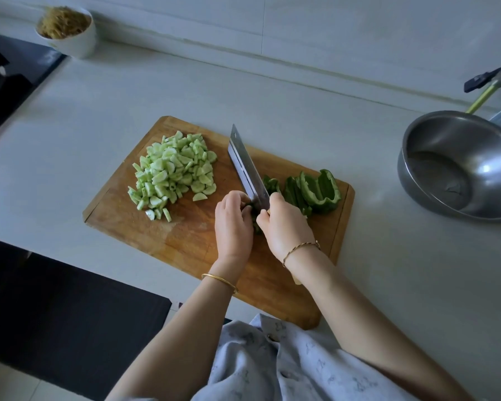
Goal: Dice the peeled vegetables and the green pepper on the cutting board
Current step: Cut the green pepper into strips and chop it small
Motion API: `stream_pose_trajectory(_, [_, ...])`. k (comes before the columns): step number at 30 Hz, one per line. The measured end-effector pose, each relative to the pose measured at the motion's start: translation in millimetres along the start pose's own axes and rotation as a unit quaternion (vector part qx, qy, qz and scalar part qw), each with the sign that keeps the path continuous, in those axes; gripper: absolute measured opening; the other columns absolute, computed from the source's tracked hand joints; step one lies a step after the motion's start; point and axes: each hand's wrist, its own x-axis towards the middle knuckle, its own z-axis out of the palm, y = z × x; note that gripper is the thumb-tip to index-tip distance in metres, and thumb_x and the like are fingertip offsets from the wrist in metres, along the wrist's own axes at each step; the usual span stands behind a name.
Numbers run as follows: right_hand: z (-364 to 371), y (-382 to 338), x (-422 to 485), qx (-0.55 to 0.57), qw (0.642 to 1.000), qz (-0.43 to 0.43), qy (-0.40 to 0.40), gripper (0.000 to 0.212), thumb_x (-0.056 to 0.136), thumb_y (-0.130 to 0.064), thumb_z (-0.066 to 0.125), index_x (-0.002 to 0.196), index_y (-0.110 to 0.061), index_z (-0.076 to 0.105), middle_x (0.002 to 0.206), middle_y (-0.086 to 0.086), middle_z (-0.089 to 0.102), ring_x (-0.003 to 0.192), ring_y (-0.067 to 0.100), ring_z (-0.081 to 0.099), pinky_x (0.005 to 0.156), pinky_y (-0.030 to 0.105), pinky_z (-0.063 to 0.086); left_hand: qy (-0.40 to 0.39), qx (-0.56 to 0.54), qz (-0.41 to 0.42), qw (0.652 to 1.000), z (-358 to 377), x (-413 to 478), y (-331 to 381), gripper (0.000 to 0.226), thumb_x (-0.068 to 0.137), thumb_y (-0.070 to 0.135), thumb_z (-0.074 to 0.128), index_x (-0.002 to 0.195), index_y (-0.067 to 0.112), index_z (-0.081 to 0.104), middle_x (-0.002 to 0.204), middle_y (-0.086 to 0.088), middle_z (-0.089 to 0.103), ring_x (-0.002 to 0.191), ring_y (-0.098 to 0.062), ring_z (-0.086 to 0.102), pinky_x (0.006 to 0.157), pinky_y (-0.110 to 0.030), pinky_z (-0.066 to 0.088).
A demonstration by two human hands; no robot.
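Note:
A wooden cutting board (pixel 185 241) lies on the counter. A heap of pale green diced vegetable (pixel 171 173) covers its left part. Green pepper pieces (pixel 318 189) lie at the board's right end, some cut into strips. My right hand (pixel 287 224) grips the handle of a cleaver (pixel 245 163), whose blade points away from me across the board. My left hand (pixel 233 224) has its fingers curled on a strip of green pepper (pixel 256 227) just left of the blade. Most of that strip is hidden between my hands.
A steel bowl (pixel 460 166) stands on the counter to the right, with a long-handled utensil (pixel 492 82) behind it. A white bowl of brownish shreds (pixel 67 30) sits at the far left, next to a black stove (pixel 9 82). The counter edge runs below the board.

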Motion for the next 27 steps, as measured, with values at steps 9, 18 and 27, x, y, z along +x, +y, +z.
stream_pose_trajectory(9, [-7.1, 20.0, 10.9, 0.22, 0.974, 0.057, -0.001, 0.011, 0.102, -0.023, 0.04, 0.098, -0.014, 0.043, 0.072, 0.005, 0.049, 0.045, 0.012, 0.044, 0.036, 0.02, 0.039, -0.019, 0.01, 0.026, 0.999, -6.3, -0.6, -5.6, 0.01, 0.089, 0.002, 0.058, 0.094, 0.011, 0.057, 0.093, 0.009, 0.053, 0.092, -0.017, 0.051, 0.079, -0.028, 0.044])
stream_pose_trajectory(18, [-10.4, 22.7, -10.9, 0.173, 0.984, -0.004, 0.034, 0.026, 0.1, -0.023, 0.042, 0.075, -0.019, 0.034, 0.066, 0.004, 0.048, 0.045, 0.015, 0.044, 0.036, 0.023, 0.041, -0.029, 0.008, 0.011, 0.999, -12.1, -8.2, -10.3, 0.021, 0.09, 0.008, 0.059, 0.112, 0.01, 0.06, 0.109, -0.001, 0.059, 0.103, -0.015, 0.051, 0.087, -0.027, 0.045])
stream_pose_trajectory(27, [-5.3, 18.4, -16.2, 0.107, 0.994, -0.005, 0.013, 0.019, 0.1, -0.025, 0.042, 0.089, -0.009, 0.044, 0.072, 0.003, 0.053, 0.059, 0.021, 0.054, 0.061, 0.047, 0.057, -0.011, -0.015, -0.035, 0.999, -6.6, 2.7, 2.2, 0.021, 0.083, -0.006, 0.058, 0.091, 0.013, 0.052, 0.085, 0.001, 0.058, 0.08, -0.015, 0.054, 0.063, -0.021, 0.044])
